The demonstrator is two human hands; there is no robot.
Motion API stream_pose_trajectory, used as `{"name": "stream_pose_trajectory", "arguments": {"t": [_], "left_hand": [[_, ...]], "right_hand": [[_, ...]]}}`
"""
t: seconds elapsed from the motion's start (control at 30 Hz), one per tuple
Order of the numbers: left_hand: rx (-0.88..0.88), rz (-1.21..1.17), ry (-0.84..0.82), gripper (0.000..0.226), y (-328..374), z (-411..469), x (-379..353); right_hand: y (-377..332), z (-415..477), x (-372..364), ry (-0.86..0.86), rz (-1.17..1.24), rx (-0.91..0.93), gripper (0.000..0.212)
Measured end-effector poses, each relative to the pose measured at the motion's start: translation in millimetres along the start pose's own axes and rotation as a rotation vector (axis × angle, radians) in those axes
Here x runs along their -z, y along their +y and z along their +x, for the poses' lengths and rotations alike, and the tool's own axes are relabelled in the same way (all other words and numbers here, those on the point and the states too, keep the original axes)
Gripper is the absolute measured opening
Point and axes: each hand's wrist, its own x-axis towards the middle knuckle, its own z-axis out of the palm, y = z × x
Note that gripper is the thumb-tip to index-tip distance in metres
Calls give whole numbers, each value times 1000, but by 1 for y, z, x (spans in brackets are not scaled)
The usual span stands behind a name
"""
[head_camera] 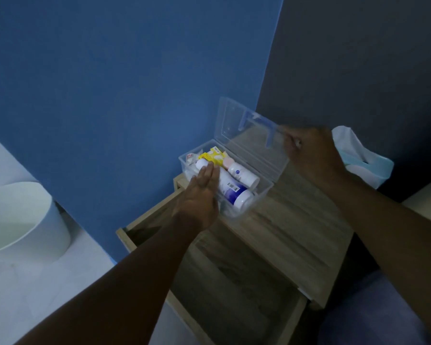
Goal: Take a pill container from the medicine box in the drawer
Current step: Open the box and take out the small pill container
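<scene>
A clear plastic medicine box (264, 192) stands on the wooden cabinet top, above the pulled-out drawer (159, 220). Its see-through lid (246, 135) is raised, and my right hand (311, 155) grips the lid's far edge by the blue latch. Inside lie a large white bottle with a purple label (234, 191), a smaller white pill container (243, 174), a yellow packet (213, 155) and small sachets. My left hand (199, 195) reaches into the box with flat, spread fingers resting on the large bottle, not closed on it.
A white round bin (23, 220) stands on the floor at the left. A blue wall rises behind the cabinet. A white bag in a pale blue container (363, 160) sits behind my right hand. The drawer's front edge (291, 319) is near me.
</scene>
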Motion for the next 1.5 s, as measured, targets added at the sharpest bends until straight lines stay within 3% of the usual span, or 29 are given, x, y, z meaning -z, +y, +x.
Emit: {"name": "stream_pose_trajectory", "arguments": {"t": [0.07, 0.2, 0.3, 0.57, 0.7, 0.87, 1.13, 1.3, 1.43, 1.5], "left_hand": [[9, -6, 11, 80, 1, 0, -2], [49, -80, 42, 89, 8, 1, -8], [42, -85, 69, 96, 9, 1, -16], [44, -138, 90, 86, 7, 3, -13], [30, -117, 90, 83, 5, 2, -14], [-1, -132, 73, 86, -2, 3, -14], [0, -78, -54, 125, -9, 4, -14], [15, -76, -20, 123, -1, 7, -18], [21, -32, -19, 120, 5, 10, -17], [21, 64, 63, 110, 6, 9, -13]], "right_hand": [[12, 1, -10, -43, -123, -48, 22], [27, 1, -30, -184, -186, -237, 61], [41, -2, -45, -207, -260, -297, 63], [58, -10, -73, -164, -95, -359, 65], [56, -21, -79, -219, 134, -420, 71], [48, -64, -78, -85, 295, -322, 64], [34, -159, -104, -238, 327, -341, 65], [29, -181, -124, -325, 36, -212, 59], [30, -179, -126, -320, -55, -179, 56], [29, -179, -125, -311, -87, -161, 55]]}}
